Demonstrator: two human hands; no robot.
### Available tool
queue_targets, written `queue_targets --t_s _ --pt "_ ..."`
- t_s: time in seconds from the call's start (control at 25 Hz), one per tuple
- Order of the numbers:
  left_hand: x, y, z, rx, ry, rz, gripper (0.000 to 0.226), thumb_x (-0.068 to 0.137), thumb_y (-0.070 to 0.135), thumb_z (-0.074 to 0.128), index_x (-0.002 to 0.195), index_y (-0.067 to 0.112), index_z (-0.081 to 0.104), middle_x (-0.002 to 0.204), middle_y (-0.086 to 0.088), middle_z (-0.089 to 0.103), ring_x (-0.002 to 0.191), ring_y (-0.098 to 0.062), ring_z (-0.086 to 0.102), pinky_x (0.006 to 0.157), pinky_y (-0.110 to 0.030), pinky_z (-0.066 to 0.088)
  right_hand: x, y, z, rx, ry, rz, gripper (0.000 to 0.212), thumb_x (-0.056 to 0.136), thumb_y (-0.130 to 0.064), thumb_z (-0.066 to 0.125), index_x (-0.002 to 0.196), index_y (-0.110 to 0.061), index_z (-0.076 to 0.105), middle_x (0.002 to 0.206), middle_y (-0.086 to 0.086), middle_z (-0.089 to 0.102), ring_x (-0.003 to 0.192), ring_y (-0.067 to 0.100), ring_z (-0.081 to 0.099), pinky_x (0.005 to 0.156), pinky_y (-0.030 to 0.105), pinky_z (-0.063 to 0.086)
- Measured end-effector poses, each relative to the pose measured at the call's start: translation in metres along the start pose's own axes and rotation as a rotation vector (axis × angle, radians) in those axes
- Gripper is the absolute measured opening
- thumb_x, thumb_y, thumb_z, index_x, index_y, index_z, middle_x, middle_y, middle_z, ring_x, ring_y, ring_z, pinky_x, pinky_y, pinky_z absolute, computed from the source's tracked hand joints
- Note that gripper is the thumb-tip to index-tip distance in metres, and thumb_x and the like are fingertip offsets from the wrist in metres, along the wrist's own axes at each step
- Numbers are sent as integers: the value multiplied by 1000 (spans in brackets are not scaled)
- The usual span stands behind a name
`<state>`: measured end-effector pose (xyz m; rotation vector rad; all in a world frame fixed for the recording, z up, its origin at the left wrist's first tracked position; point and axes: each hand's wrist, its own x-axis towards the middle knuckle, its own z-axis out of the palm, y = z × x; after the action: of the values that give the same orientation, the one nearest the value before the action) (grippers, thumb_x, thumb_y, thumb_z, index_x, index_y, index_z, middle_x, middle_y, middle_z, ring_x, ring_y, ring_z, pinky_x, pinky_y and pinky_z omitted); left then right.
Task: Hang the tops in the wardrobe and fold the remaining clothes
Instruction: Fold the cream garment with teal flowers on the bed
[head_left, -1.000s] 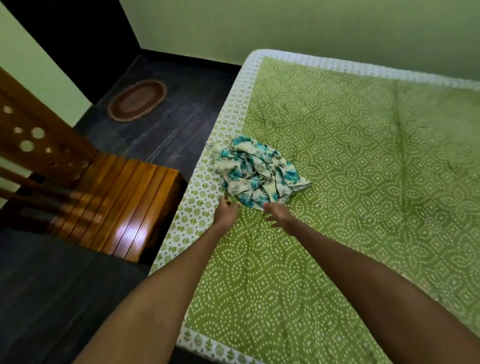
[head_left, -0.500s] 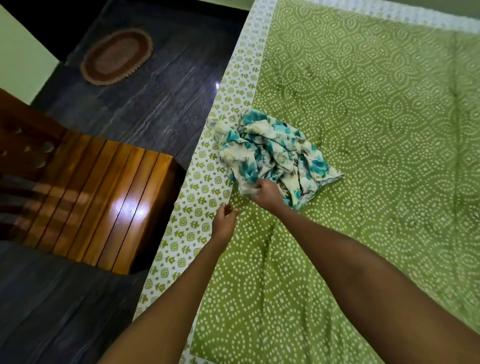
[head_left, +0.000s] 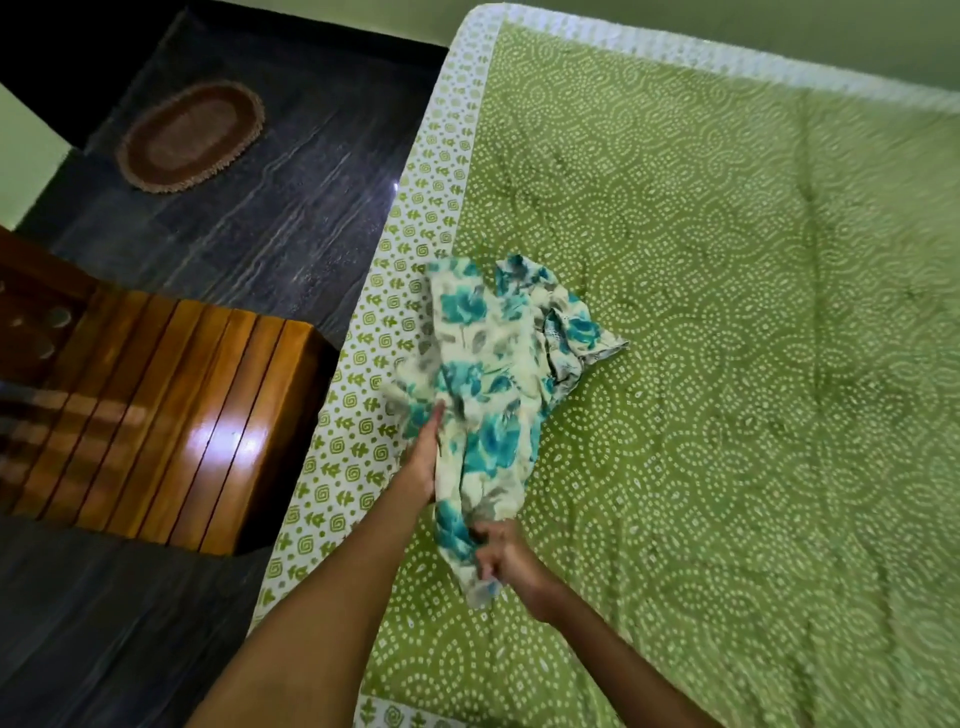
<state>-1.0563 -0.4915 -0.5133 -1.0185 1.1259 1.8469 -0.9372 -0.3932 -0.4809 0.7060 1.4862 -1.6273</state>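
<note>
From the head camera, a cream garment (head_left: 483, 395) printed with teal flowers is lying crumpled near the left edge of a bed, on a green bedspread (head_left: 727, 312) patterned in white dots with a pale border of green motifs. The right hand (head_left: 511, 564) is gripping the garment's near end — its fingers are curling tightly round a bunched fold of cloth, and the fabric is stretching from there toward the rest of the heap. The left hand (head_left: 423, 460) is lying along the garment's left side with fingers reaching forward into the cloth; how far they are closing on it I cannot tell, since the fabric is covering part of them. The garment's far part is resting rumpled on the bedspread, one hemmed corner sticking out to the right. Just beside the bed on the left, a polished wooden chair (head_left: 171, 415) is standing on a dark floor (head_left: 270, 218) — farther off, an oval brown mat (head_left: 189, 136) is lying near the wall.
</note>
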Motion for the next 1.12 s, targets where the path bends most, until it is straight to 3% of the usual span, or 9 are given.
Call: queue_targets --t_s 0.12,0.28,0.4,0.48,0.56,0.68,0.8,1.0,1.12 --pt "-26 -16 12 73 -48 -59 34 94 32 44 100 4 61 70 -12 71 70 -28 68 63 -32 55 -29 9 -33 -30 22 -114 23 73 -7 54 85 10 64 65 5 61 50 1 54 55 18 41" --pt "-85 -10 28 120 -218 -29 58 48 37 88 87 -1 70 70 -20 70 51 -21 66 45 -25 51 -25 -1 -78 604 354 -10 35 97 -34 39 89 -7 61 86 12 62 77 21 58 67 30 45" --pt "-124 -20 39 331 -185 26 49 95 26 49 127 -11 48 81 -24 64 39 -10 60 44 -20 48 -44 -25 -76 850 140 -46 60 97 -47 31 95 -4 73 97 18 70 84 29 69 72 40 58" --pt "-153 -25 51 420 -241 -8 41 102 24 28 130 -1 45 83 -7 65 45 -6 63 47 -16 50 -60 -43 -77 975 56 -222 68 103 -34 20 81 -3 77 87 15 73 73 27 71 57 35 58" --pt "-168 -30 53 484 -289 6 39 97 37 39 120 9 53 110 -4 63 71 -11 71 66 -20 55 -83 -67 -82 1029 -23 -467 53 99 -30 28 102 0 71 109 19 67 96 32 67 80 39 56" --pt "-170 -32 46 345 -194 145 61 87 57 49 123 9 60 118 -17 64 106 -32 63 94 -46 49 -131 -97 -96 962 -5 -563 73 61 -49 72 124 -16 62 128 15 59 115 35 57 99 52 44" --pt "-172 -26 60 228 -59 320 52 94 49 45 115 5 64 112 -19 66 100 -33 65 92 -50 50 -187 -113 -118 886 -36 -668 82 35 -43 88 110 -15 70 120 13 64 108 31 61 93 47 49" --pt "-181 -12 82 606 237 375 45 98 36 45 127 2 52 109 -15 61 91 -29 60 76 -36 51 -255 -133 -138 527 265 -702 37 92 -20 51 122 1 58 78 6 69 86 33 59 83 37 45" --pt "-213 -12 117 945 247 571 60 92 37 56 138 2 40 136 -16 48 122 -32 48 94 -36 42 -278 -135 -147 270 395 -679 33 99 -4 34 114 22 49 68 15 61 85 42 52 71 30 45"
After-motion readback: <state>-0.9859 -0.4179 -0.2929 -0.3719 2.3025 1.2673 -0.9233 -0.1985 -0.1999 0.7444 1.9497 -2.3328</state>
